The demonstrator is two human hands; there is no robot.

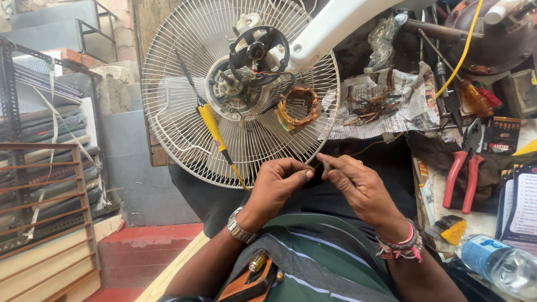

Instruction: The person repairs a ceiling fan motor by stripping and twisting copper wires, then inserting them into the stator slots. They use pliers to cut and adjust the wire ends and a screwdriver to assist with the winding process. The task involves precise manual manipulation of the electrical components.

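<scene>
My left hand (pixel 278 184) and my right hand (pixel 358 187) meet in front of my chest, fingertips pinched together on a thin wire (pixel 320 164) between them. Just above lies a white wire fan guard (pixel 184 100) with the bare fan motor (pixel 246 72) at its centre. A copper-wound stator coil (pixel 298 106) rests on the guard to the right of the motor. A yellow-handled soldering iron (pixel 211 124) lies across the guard, its cord running down toward my left hand.
Newspaper (pixel 414 106) with burnt wire scraps lies at the right. Red-handled pliers (pixel 463 176), screwdrivers (pixel 475 98), a yellow cable (pixel 461 56) and a plastic bottle (pixel 503 265) crowd the right side. A wooden rack (pixel 50 223) with stacked sheets stands at the left.
</scene>
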